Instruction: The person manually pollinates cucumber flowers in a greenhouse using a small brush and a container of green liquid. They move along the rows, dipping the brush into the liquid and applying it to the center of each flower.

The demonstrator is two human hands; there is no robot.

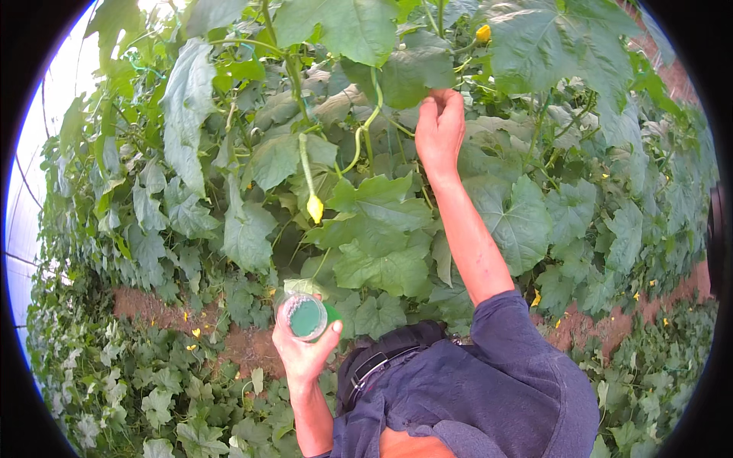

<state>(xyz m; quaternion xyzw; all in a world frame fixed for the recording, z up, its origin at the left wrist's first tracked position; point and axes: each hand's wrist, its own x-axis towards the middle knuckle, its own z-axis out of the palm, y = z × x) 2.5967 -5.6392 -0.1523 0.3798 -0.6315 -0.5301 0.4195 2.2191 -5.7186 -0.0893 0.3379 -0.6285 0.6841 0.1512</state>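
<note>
My left hand (pixel 306 349) is wrapped around a clear plastic cup (pixel 306 316) with green liquid in it, held low in front of my waist. Higher up, my right hand (pixel 441 123) reaches into the vines, its fingertips at the lower edge of a large green leaf (pixel 418 68). The leaf partly hides the fingertips, so what they pinch cannot be told. Left of that hand, a slender young gourd (pixel 306 163) hangs with a yellow flower (pixel 314 208) at its lower end. A yellow bud (pixel 483 33) stands on a stem above and to the right of my right hand.
Climbing vines with broad leaves (pixel 378 269) form a dense wall before me. Thin green twine (pixel 146 70) runs among them at the upper left. Reddish bare soil (pixel 246 346) shows below, with low leafy plants (pixel 160 406) and small yellow flowers behind. A whitish translucent sheet wall (pixel 28 229) stands at the far left.
</note>
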